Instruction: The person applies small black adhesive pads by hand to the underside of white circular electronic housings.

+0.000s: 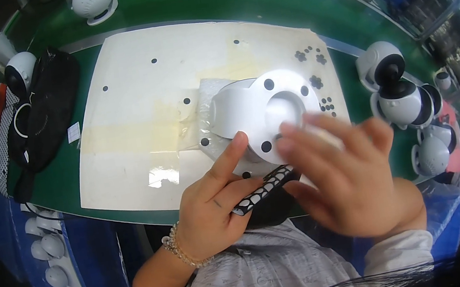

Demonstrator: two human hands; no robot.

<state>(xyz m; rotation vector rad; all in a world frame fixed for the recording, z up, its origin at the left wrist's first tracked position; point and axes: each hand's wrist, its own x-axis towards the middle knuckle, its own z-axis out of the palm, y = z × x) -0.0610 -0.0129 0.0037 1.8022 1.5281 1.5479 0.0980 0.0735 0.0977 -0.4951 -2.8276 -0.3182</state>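
A white plastic camera-like device (230, 109) lies on the worktop with its round base facing up. Several black round pads sit around the base's rim, and a recess is in its middle. My left hand (212, 214) grips a folded black strip with white circles (266, 189), its index finger stretched toward the device's edge. Over the near right side of the base, my right hand (346, 172) is blurred by motion, with fingers stretched out and thumb apart. Nothing shows in it. Whether its fingertips touch the base is hard to see.
Beneath the device is a pale board (128, 124) carrying scattered black dots, with flower-like dot clusters at its right. White cameras (385, 64) stand along the right side; another camera (94, 1) is at the far left. A black bag (54, 107) lies left, and a blue-lined bin (67, 264) stands below.
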